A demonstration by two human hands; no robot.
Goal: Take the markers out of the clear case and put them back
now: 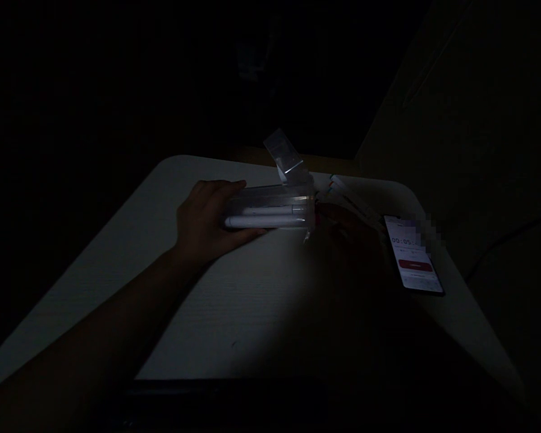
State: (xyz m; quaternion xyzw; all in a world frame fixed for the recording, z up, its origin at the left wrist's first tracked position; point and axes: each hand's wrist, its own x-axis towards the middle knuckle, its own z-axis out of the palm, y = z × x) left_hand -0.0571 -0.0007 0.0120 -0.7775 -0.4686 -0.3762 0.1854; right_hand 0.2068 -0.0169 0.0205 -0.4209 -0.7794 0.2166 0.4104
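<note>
A clear plastic case (265, 198) lies on its side above the white table, its flap (285, 153) standing up at the right end. Inside are white pen-like sticks (265, 221), probably markers. My left hand (205, 216) is wrapped round the case's left end, thumb along the near side. At the open right end, my right hand (351, 234) is in deep shadow with its fingers drawn together. A small red spot (317, 220) shows by those fingertips; what they hold is too dark to make out. Several white sticks with coloured ends (342, 187) lie just beyond the right hand.
A phone (412, 258) with a lit timer screen lies on the right of the white table (198, 325). Along the near edge is a dark object (216, 397). A wall (478, 132) stands at the right, and the room is very dim.
</note>
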